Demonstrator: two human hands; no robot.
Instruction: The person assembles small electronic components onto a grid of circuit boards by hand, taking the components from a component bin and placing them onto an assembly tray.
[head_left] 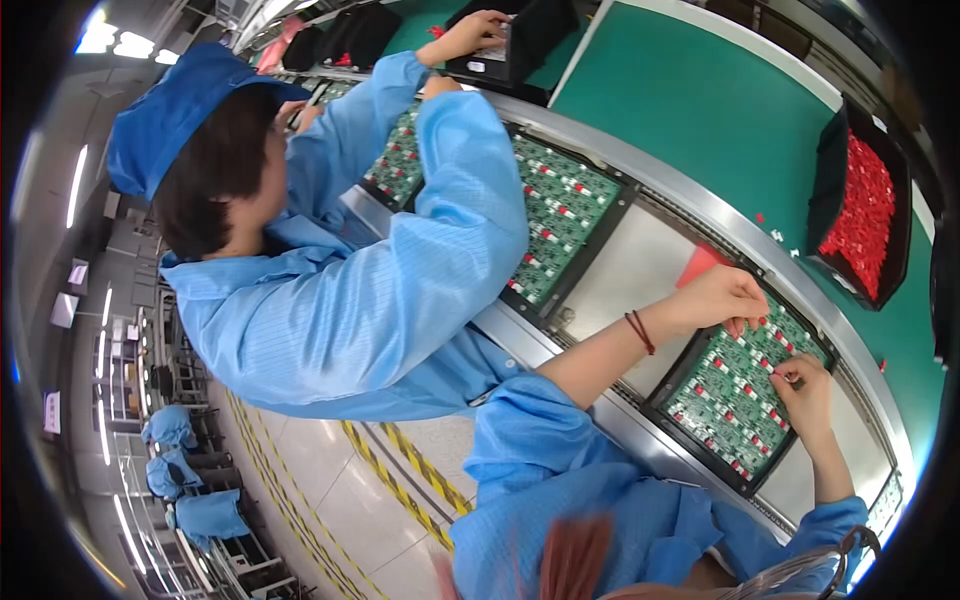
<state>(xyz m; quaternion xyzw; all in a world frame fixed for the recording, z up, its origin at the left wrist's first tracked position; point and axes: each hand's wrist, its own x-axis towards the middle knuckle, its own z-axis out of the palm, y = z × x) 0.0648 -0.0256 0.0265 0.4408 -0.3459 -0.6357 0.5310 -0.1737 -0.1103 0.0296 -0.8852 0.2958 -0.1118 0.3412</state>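
My left hand (735,298), with a dark red band on its wrist, is over the far left part of a green circuit board (707,405). Its fingers are curled in a pinch; red shows by the fingertips, but what they hold is too small to make out. My right hand (806,396) pinches thumb to fingers above the board's right side, and whatever is in it is hidden. Rows of small red and white parts stand on the board, which lies in a black frame (690,428) on the conveyor line.
A black bin (828,190) of small red parts (862,215) stands on the green bench (690,110) beyond the line. Loose red and white pieces lie near it. At left a co-worker in blue (340,300) reaches into another black bin (520,50); a second framed board (560,215) lies beside them.
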